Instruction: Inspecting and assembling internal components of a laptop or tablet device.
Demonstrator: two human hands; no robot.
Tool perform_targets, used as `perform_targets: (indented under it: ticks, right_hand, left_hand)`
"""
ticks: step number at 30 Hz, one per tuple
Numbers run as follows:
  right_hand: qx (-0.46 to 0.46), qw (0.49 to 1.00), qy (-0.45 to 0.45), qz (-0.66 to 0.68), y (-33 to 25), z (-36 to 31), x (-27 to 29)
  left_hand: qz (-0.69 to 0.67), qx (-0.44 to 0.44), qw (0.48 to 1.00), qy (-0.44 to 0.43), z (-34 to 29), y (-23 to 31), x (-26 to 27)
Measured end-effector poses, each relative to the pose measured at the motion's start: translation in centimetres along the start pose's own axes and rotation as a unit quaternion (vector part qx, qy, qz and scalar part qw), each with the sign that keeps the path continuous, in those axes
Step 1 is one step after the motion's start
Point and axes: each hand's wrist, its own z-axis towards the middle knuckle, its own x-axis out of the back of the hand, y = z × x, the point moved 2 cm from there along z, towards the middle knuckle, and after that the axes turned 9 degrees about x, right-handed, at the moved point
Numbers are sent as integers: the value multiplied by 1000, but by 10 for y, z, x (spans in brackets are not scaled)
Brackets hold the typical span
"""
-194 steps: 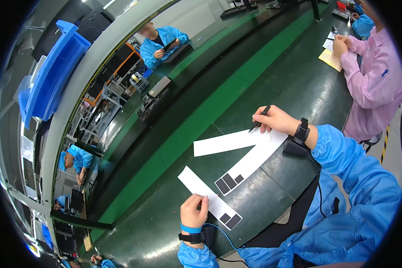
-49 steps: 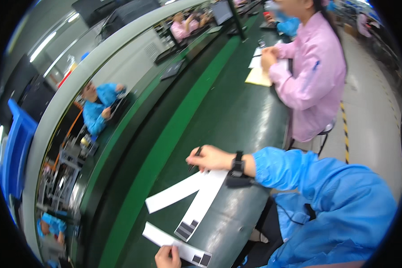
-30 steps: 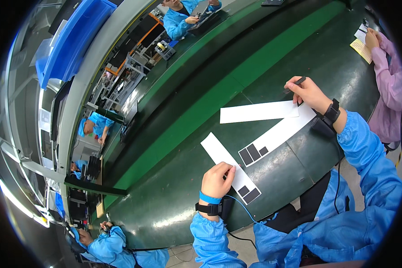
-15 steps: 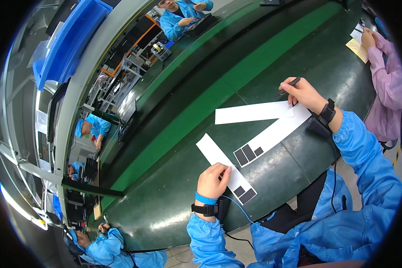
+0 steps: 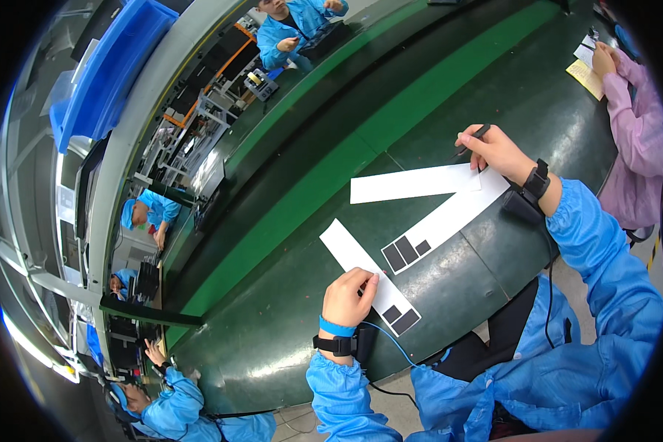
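My left hand [image 5: 348,297] rests with curled fingers on a white strip [image 5: 339,239] bearing a few black pieces [image 5: 403,320] near its lower end. Its thumb and forefinger are pinched together; what lies between them is hidden. At the right, my right hand [image 5: 499,153] grips a slim black tool [image 5: 482,132], tweezers-like, with a thin tip pointing to the left. Below that hand, a plain white strip [image 5: 398,186] overlaps the upper end of another white strip [image 5: 457,217]. Several black rectangles [image 5: 395,257] sit at the latter's lower left end.
The strips lie on a dark green table [image 5: 272,317] with a brighter green band [image 5: 420,96]. A person in pink [image 5: 633,140] handles papers beside a yellow sheet [image 5: 586,79] at the right. Other people in blue sit at the left and far side. A blue cord runs from my left wrist.
Both my hands keep nearly the same pose over the strips, and the whole view shifts slightly. At the lower left, a co-worker's hand has risen; the far co-worker's hands have moved too.
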Motion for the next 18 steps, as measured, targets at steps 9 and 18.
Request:
perform_targets:
  ticks: [9, 18]
  right_hand:
    - [-3, 1000, 6, 18, -2, 1, -1]
    - [-10, 1000, -28, 8, -6, -4, -3]
  left_hand:
    - [1, -1, 1000, 2, 0, 3, 1]
    - [5, -1, 1000, 2, -1, 1, 0]
